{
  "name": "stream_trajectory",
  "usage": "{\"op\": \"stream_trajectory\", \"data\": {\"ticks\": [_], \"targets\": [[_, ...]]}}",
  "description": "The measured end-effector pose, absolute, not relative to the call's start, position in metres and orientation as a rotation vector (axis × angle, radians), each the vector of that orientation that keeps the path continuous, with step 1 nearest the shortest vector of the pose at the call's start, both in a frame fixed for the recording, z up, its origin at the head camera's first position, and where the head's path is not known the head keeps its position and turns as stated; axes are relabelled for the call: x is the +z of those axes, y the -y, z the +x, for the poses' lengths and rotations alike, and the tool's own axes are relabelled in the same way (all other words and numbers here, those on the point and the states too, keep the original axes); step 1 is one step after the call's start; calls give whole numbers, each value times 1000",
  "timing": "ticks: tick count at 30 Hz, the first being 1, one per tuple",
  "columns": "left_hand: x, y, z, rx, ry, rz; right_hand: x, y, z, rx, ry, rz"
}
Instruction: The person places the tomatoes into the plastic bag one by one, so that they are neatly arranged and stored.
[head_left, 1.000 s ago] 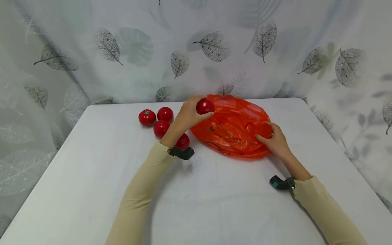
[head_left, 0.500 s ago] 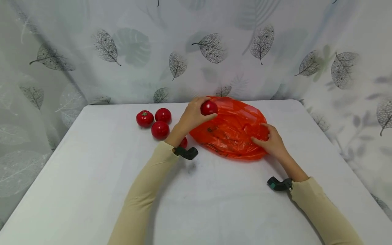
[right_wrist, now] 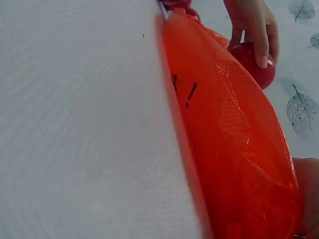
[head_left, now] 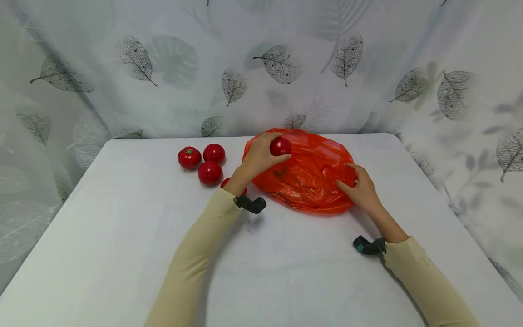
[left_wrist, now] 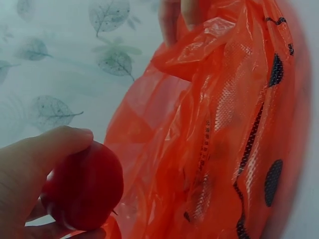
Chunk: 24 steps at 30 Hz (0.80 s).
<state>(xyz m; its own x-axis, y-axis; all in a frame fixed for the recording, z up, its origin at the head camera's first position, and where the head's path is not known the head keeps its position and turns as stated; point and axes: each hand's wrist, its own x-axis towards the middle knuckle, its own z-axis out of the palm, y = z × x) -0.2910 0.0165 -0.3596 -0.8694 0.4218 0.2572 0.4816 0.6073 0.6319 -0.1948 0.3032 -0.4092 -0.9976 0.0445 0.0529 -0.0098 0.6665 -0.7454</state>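
My left hand [head_left: 259, 156] grips a shiny red tomato [head_left: 281, 146] between thumb and fingers, over the left part of a red-orange plastic bag [head_left: 306, 181]. In the left wrist view this tomato [left_wrist: 89, 186] is beside the bag's open mouth. The bag lies crumpled, with black print on its side. At its right edge my right hand [head_left: 362, 186] pinches the plastic between thumb and fingers. Behind the bag's rim in the right wrist view, the left hand [right_wrist: 256, 25] appears with its tomato [right_wrist: 254, 64].
Three red tomatoes, among them one with a green stem end [head_left: 189, 157], sit grouped left of the bag. Another tomato [head_left: 229, 182] is partly hidden behind my left wrist. The white table [head_left: 286, 272] ends at a leaf-patterned curtain [head_left: 171, 91].
My left hand has carried the tomato slightly right, further over the bag. The right hand keeps its hold on the bag's edge. The whole head view has shifted a little.
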Motion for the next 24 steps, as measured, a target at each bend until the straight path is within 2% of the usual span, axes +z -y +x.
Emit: {"op": "stream_trajectory", "data": {"ticks": [24], "targets": [[-376,-40,-300,-1187,2764,-669,-405,-297,-192,1241,2827,-44]]}}
